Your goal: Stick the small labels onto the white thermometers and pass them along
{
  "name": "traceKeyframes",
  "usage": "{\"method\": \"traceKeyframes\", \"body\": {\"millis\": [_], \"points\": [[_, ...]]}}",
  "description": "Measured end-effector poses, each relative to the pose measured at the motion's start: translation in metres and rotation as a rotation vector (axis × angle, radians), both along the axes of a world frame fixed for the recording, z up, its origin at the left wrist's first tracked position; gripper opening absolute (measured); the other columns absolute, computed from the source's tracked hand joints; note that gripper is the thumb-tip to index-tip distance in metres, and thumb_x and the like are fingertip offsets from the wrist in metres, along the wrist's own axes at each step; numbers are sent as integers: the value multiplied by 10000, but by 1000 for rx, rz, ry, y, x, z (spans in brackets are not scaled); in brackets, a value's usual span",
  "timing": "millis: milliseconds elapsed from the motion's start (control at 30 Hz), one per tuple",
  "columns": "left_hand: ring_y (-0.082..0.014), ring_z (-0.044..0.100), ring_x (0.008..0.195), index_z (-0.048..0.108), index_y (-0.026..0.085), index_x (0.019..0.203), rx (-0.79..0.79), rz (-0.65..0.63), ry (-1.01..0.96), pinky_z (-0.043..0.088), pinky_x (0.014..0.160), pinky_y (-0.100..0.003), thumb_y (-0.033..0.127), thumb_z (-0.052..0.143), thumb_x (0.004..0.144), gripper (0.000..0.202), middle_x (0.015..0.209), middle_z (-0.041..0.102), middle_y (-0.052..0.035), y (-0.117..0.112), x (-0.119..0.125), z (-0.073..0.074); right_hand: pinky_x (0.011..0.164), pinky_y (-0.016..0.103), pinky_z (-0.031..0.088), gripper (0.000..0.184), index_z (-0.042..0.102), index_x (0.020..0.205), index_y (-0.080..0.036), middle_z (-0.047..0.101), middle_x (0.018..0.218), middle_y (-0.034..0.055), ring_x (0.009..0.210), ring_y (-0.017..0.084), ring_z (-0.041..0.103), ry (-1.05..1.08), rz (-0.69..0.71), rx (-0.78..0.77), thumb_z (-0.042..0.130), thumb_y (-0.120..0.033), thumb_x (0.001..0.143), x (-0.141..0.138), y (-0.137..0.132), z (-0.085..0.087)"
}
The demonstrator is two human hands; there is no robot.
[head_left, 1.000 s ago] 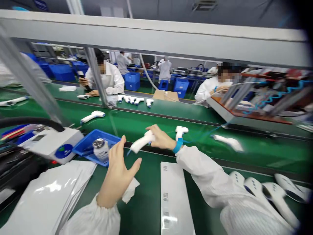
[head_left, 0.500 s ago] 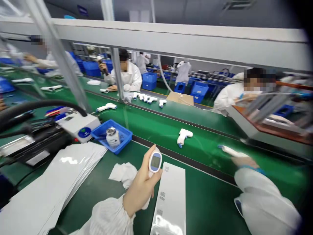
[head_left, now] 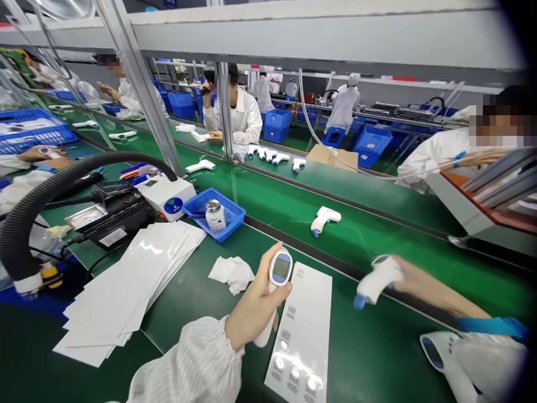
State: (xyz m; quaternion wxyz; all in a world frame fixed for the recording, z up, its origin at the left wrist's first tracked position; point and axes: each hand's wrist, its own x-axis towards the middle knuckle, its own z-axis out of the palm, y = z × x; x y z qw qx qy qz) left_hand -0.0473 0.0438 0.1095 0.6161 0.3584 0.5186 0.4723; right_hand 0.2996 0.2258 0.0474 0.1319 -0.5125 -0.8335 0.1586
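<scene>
My left hand (head_left: pixel 255 305) is wrapped round the handle of a white infrared thermometer (head_left: pixel 278 270), held upright with its blue-framed screen facing me. My right hand (head_left: pixel 409 274) is stretched out to the right and grips a second white thermometer (head_left: pixel 376 278) just above the edge of the green conveyor belt (head_left: pixel 293 210); a blue wrist strap (head_left: pixel 486 326) sits on that arm. A white label sheet (head_left: pixel 302 336) lies flat between my hands. A crumpled white wipe (head_left: pixel 232 273) rests left of my left hand. One more thermometer (head_left: pixel 324 218) lies on the belt beyond.
A blue tray (head_left: pixel 229 221) holds a small bottle (head_left: pixel 215 214). Stacked white sheets (head_left: pixel 130 285) lie at left, near a black machine (head_left: pixel 113 215) and a black hose (head_left: pixel 50 184). Another thermometer (head_left: pixel 438 350) lies at the right edge. Several people in white coats work across the belt.
The right hand passed the first thermometer to my left hand, which raised it upright. The right hand then reached right and picked up a second thermometer from the belt. The view swung left.
</scene>
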Motion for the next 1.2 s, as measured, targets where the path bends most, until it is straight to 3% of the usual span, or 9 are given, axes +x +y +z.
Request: {"method": "traceKeyframes", "body": {"millis": [100,233,300,400,533,700,1200], "points": [[-60,474,577,178,424,1479,-19,9,-2,465,400,-162,276,577,864,748,1106,515,-38,-5,0,-15,696,269,545,672,618,1222,-253,722,1017,84,852,217,697,-147,177,-265,457,44,642,15,-27,-22],[-137,580,800,239,426,1459,-3,101,-37,594,587,-270,295,620,833,744,1305,457,-53,-13,5,-45,803,483,539,533,661,1129,-197,664,1118,158,1037,365,616,-365,-16,77,512,-24,647,10,-75,-27],[-163,610,909,277,438,1436,19,148,-48,602,771,-358,310,620,837,702,1417,391,-34,-14,9,-62,899,527,496,441,625,1168,-173,627,1170,173,1101,364,577,-255,-36,144,527,-101,745,-18,-103,-22],[-217,591,1112,309,432,1419,60,180,-21,499,983,-417,317,622,842,666,1505,329,-8,-8,16,-87,971,399,490,308,597,1173,-237,615,1204,89,1128,242,579,74,66,-56,487,-207,887,-82,-139,-20],[-265,440,1330,337,377,1416,136,164,54,357,1111,-418,322,628,842,646,1537,317,-11,6,22,-109,944,387,494,177,675,1003,-225,655,1112,64,1061,224,600,295,-8,-179,532,-218,900,-151,-155,-41],[-252,331,1407,357,327,1422,181,110,128,307,1139,-379,308,600,860,613,1548,324,-12,11,23,-114,896,448,478,189,707,938,-230,693,1032,62,990,248,594,394,-88,-119,520,-211,915,-167,-154,-64],[-218,298,1424,340,319,1442,189,86,187,274,1154,-334,284,576,881,609,1556,319,2,11,23,-112,891,456,440,138,723,792,-247,704,1045,45,1010,267,566,449,-186,-121,609,-262,869,-174,-147,-66]]}}
